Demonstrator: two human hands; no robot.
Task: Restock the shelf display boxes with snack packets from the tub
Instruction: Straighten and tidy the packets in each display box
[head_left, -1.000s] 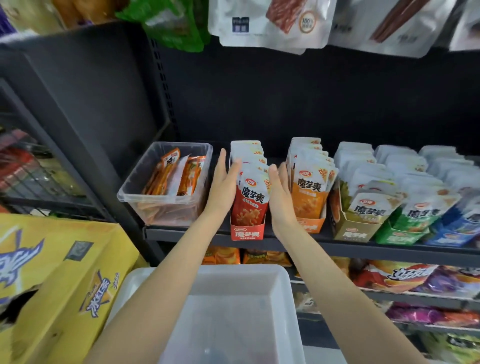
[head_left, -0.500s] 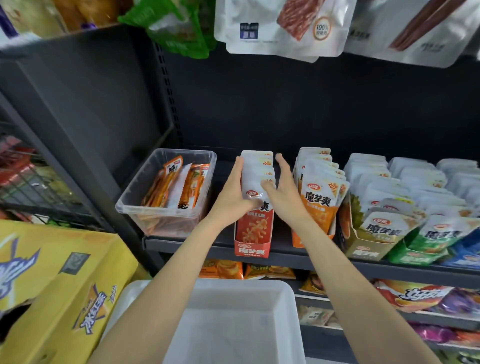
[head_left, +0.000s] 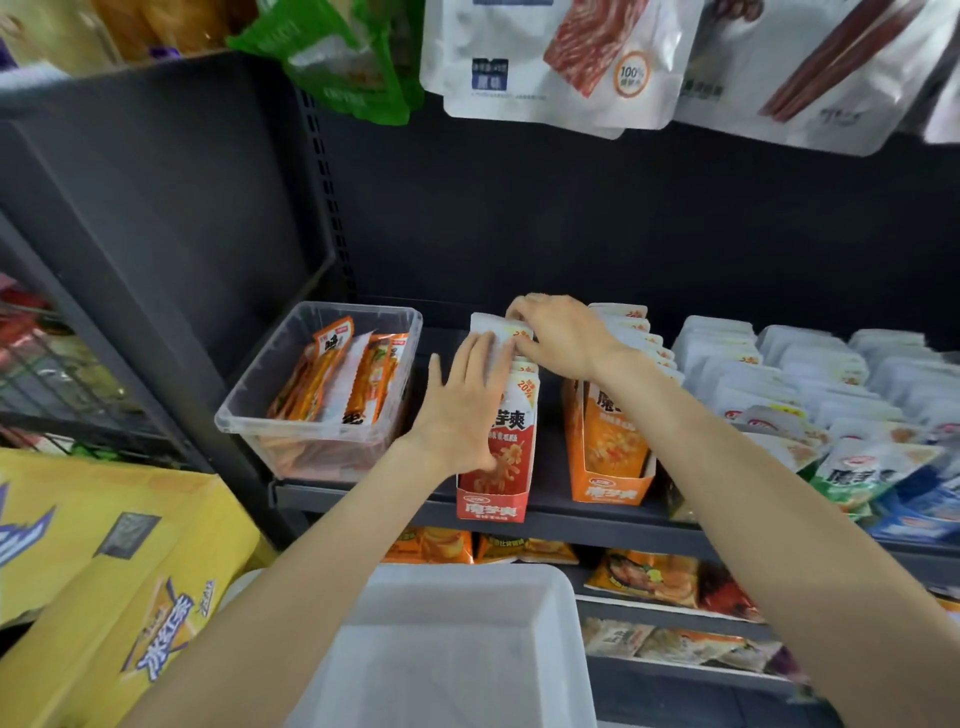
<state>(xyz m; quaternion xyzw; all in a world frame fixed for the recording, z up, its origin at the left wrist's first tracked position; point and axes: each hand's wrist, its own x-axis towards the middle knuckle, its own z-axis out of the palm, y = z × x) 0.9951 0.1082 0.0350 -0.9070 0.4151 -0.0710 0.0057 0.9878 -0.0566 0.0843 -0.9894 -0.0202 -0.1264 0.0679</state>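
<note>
Head view, looking forward and down at a dark metal shelf (head_left: 597, 522).

Left hand (head_left: 462, 410): fingers spread flat, palm pressed against the left side of the red display box (head_left: 493, 486) and the packets standing in it; gripping nothing, just bracing.

Right hand (head_left: 558, 338): reaching across from the right, fingers curled over the tops of the white-topped snack packets (head_left: 522, 395) at the back of the red box, pinching the rearmost ones; whether one packet or several, impossible to tell.

Red display box: upright at the front edge of the shelf, front lip overhanging slightly, packed in a row front to back.

Just to its right, apart by a narrow gap: orange display box (head_left: 610, 467), also filled with packets. Further right: more boxes of green and blue packets (head_left: 852, 467), closely ranked.

Left of the red box, near but not touching: clear plastic bin (head_left: 260, 410) with orange stick-shaped packets leaning inside.

Below the arms, nearest the camera: white tub (head_left: 566, 608), interior showing bare where visible.

Lower left: yellow carton (head_left: 130, 561).

Above: large white pouches (head_left: 561, 57) and a green bag (head_left: 353, 62) hanging over the shelf.

Beneath the shelf: lower rows with assorted snack bags (head_left: 649, 577).
</note>
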